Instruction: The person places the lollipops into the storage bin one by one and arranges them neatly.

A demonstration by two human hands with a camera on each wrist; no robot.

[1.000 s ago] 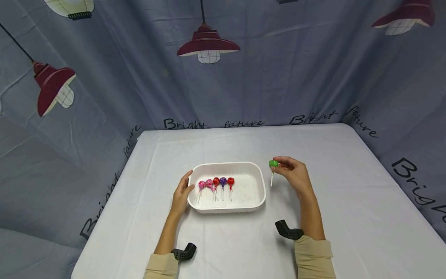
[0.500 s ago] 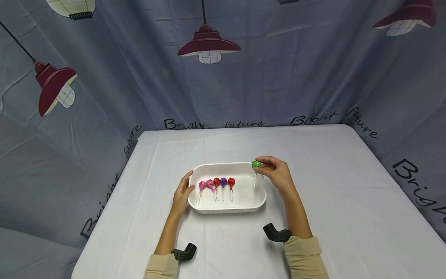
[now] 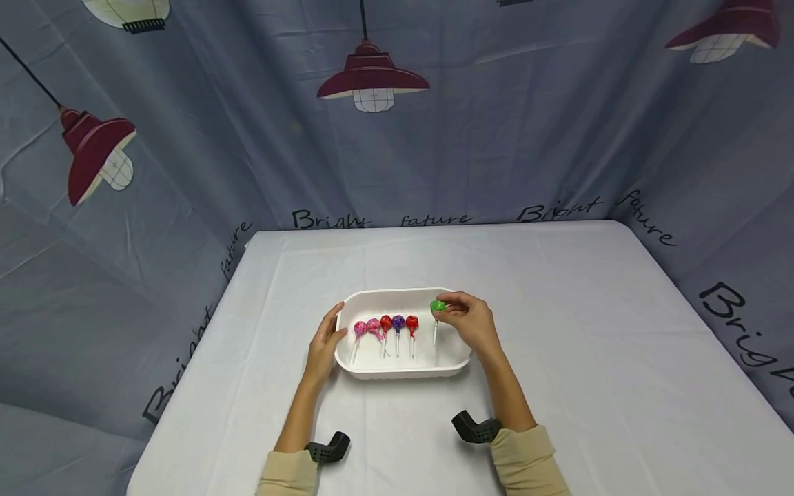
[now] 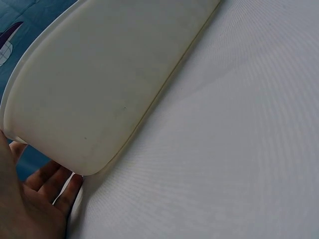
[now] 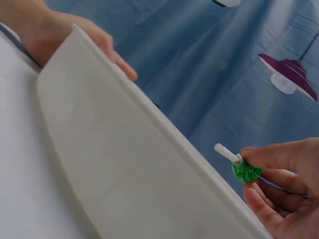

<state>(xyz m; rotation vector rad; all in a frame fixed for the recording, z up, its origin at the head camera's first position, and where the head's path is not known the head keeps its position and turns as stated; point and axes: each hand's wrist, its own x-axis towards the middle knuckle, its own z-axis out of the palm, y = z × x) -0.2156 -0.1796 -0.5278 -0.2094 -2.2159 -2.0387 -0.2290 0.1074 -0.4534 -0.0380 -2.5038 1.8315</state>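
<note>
In the head view a white plastic tray stands at the middle of the table. My left hand grips its left end, thumb over the rim and fingers along the outside wall. Between thumb and fingertips, my right hand pinches a green-wrapped lollipop by its head, stick pointing down, over the right part of the tray. Seen from the right wrist, the lollipop's green head shows beyond the tray's rim. A row of lollipops lies inside: two pink, a red, a purple and another red.
A white cloth covers the table. Behind and to both sides hangs a grey-blue curtain printed with red lamps and lettering. Each wrist carries a black camera mount.
My right hand has carried the green lollipop leftward, from beside the tray to above its right part, and slightly lower. My left hand and the tray have stayed put.
</note>
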